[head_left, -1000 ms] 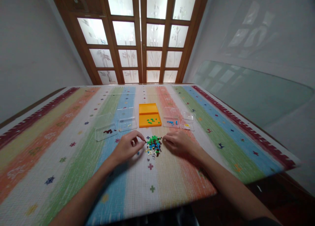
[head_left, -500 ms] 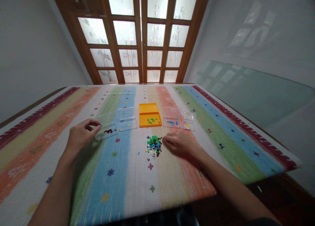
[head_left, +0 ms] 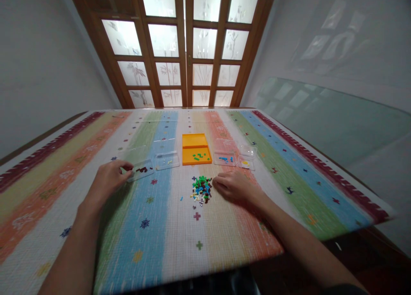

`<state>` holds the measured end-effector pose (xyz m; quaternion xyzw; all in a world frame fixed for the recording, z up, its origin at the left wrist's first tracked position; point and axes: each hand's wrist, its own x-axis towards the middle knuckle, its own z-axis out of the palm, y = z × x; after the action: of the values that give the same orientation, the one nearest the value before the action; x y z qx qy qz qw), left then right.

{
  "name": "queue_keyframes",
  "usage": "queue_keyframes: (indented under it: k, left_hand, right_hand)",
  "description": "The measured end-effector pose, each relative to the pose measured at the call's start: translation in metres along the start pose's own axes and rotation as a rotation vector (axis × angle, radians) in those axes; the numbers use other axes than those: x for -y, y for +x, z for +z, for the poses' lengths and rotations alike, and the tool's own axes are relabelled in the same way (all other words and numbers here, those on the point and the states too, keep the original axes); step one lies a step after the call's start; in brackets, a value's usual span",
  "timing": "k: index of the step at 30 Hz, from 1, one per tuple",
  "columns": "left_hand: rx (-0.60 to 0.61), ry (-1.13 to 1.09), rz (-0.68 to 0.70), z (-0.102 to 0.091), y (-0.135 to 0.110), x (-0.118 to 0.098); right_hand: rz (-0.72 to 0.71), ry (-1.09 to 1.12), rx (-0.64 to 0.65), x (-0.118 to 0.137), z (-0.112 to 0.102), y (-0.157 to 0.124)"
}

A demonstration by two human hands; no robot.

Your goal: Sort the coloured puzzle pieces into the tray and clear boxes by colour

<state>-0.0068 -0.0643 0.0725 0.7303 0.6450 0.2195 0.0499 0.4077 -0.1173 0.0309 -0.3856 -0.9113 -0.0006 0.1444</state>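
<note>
Beside the left end of a clear plastic box (head_left: 148, 163) holding several brown toy bricks (head_left: 144, 169), my left hand (head_left: 113, 175) has its thumb and index finger brought together. What sits between those fingertips, if anything, is too small to make out. My right hand (head_left: 234, 186) rests on the cloth with fingers curled, its fingertips at the right edge of a mixed pile of tiny toy bricks (head_left: 201, 188), green, blue, brown and pale. Whether it pinches a piece is hidden. A lone blue brick (head_left: 181, 198) lies left of the pile.
Behind the pile stands an open orange box (head_left: 189, 161) with green bricks. Clear boxes flank it: one with pale pieces (head_left: 167, 165) on the left, one with blue pieces (head_left: 224, 164) and one with yellow pieces (head_left: 245, 168) on the right. A striped tablecloth (head_left: 183, 243) covers the table.
My left hand has shifted slightly right and down at the end of the brown bricks' box; the dark bit seen at its fingertips no longer shows clearly. My right hand stays by the pile.
</note>
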Motion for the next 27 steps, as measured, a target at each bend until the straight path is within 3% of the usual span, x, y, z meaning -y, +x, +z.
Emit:
queue_keyframes:
  k: [11,17,22,27]
  left_hand:
    - [0.07,0.066,0.009,0.006,0.002,0.001]
    - [-0.011,0.023,-0.051,0.0,-0.001,-0.004]
    - [-0.169,-0.108,0.17,0.011,-0.005,-0.028]
    - [-0.035,-0.347,0.454,0.041,-0.024,-0.078]
  right_hand:
    - [0.008,0.021,-0.01,0.001,0.0,0.0]
    - [0.007,0.005,0.003,-0.001,0.001,-0.001]
    - [0.001,-0.01,0.009,-0.001,0.002,-0.001]
    - [0.0,-0.022,0.0,0.0,0.0,-0.001]
